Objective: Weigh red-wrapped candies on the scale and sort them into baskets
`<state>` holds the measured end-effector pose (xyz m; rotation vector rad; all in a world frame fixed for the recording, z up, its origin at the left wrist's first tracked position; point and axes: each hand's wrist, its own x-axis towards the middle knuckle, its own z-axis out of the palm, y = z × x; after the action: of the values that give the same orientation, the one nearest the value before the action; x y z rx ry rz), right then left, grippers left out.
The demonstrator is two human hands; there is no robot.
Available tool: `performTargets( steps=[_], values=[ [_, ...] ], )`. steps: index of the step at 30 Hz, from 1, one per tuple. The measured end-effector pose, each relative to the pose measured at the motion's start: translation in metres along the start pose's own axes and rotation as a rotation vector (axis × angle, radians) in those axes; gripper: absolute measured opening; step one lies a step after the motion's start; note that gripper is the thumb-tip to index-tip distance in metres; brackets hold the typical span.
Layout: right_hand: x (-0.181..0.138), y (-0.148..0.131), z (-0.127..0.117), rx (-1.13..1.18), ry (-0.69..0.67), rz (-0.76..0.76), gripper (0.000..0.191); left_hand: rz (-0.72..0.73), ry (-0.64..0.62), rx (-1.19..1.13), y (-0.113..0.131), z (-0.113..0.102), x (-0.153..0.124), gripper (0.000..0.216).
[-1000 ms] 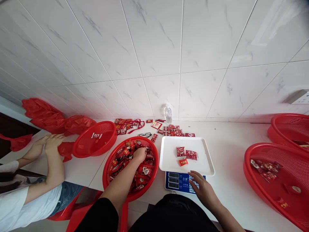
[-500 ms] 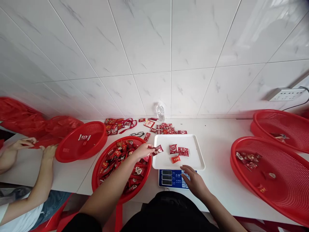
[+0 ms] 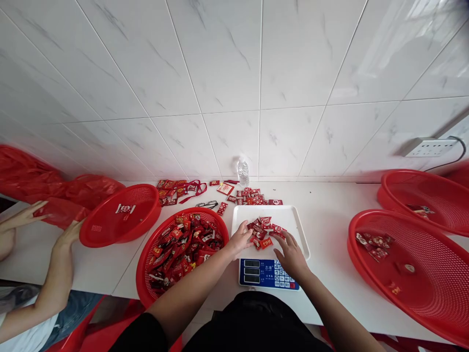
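Observation:
On the white scale tray [image 3: 298,225], small red snack packets [image 3: 266,223] lie in a loose heap. My left hand [image 3: 240,241] is at the heap's left side, its fingers apart and touching the nearest packets. From the right, my right hand [image 3: 291,253] reaches over the tray's front edge, fingers spread with the tips at the packets. Neither hand appears closed on anything. Below the tray shows the blue keypad panel of the scale [image 3: 269,274]. Left of it stands a red basket [image 3: 142,264] full of similar packets, partly covered by my left forearm.
Along the wall are loose packets [image 3: 252,196], eyeglasses [image 3: 207,204] and a clear bottle [image 3: 243,172]. Two red baskets stand at right, the nearer basket [image 3: 432,274] holding a few packets. A co-worker's hands [image 3: 69,233] handle red plastic beside another basket [image 3: 142,222].
My left hand has moved right from above the full basket to the tray, and the packet it held is among more packets there. My right hand has moved slightly up to the heap.

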<state>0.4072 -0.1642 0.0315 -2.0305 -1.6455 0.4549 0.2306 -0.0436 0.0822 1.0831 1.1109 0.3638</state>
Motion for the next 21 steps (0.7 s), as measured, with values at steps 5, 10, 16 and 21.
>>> performTargets(
  steps=[5,10,16,21],
  values=[
    [0.013,-0.004,0.009,0.008,-0.046,0.062,0.049,0.064,0.013,-0.009,-0.017,-0.001,-0.003,0.061],
    [0.005,-0.010,0.008,0.131,-0.091,0.018,0.050,0.096,0.024,0.005,-0.029,-0.005,-0.008,0.061],
    [-0.016,-0.006,0.002,0.205,-0.065,0.049,0.044,0.205,0.047,0.277,-0.042,-0.010,-0.014,0.053],
    [-0.036,-0.001,-0.003,0.253,-0.022,0.064,0.039,0.464,0.316,0.656,-0.035,-0.037,-0.018,0.029]
  ],
)
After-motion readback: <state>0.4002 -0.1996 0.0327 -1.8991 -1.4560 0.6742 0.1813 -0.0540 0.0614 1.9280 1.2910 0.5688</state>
